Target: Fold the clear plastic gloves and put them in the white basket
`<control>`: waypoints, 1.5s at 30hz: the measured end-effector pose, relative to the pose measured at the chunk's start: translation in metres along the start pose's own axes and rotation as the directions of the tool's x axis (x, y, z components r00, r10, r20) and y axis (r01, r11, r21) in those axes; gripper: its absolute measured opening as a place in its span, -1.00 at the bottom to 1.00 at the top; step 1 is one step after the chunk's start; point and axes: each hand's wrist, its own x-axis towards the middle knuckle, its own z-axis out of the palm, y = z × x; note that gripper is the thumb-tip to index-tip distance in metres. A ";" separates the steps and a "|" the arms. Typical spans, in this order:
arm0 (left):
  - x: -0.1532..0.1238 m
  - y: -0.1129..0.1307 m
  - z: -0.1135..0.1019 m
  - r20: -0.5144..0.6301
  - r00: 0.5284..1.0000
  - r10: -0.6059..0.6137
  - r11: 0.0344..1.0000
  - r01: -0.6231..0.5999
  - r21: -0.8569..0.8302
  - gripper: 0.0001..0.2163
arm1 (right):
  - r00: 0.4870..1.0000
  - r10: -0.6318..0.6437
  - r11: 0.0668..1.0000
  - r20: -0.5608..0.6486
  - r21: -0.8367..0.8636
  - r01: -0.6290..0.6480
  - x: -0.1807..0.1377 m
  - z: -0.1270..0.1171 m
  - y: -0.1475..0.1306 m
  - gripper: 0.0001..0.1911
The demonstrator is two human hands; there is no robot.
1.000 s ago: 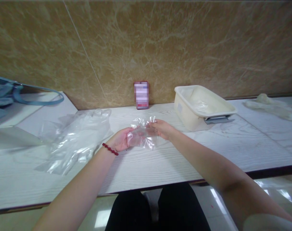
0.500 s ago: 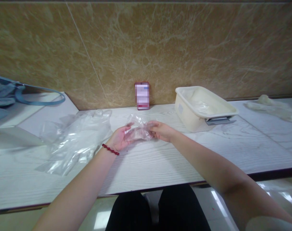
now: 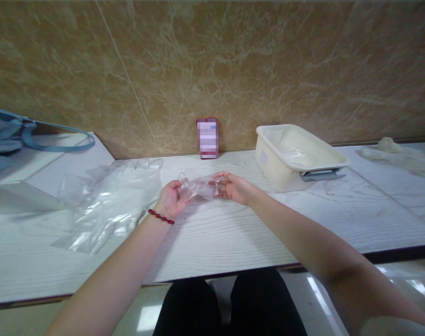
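Both hands hold a small crumpled clear plastic bag (image 3: 198, 188) just above the white wooden table (image 3: 233, 233), in the middle of the view. My left hand (image 3: 170, 200), with a red bead bracelet at the wrist, grips the bag's left end with curled fingers. My right hand (image 3: 235, 187) pinches its right end. The bag is stretched into a narrow strip between them.
A pile of larger clear plastic bags (image 3: 107, 205) lies to the left. A cream plastic tub (image 3: 296, 156) stands at the right by the marble wall, a small box (image 3: 207, 138) leans on the wall, a blue bag (image 3: 9, 140) sits far left, and more crumpled plastic (image 3: 397, 154) far right.
The small bag, first held loose and wide, has been gathered and pulled into a narrow strip. Both hands rose slightly toward the wall.
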 end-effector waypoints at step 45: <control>-0.008 -0.012 0.009 0.035 0.966 0.255 0.963 -0.257 0.085 -0.80 | 0.988 0.120 0.964 -0.092 -0.228 -0.138 -0.005 0.013 0.006 -0.90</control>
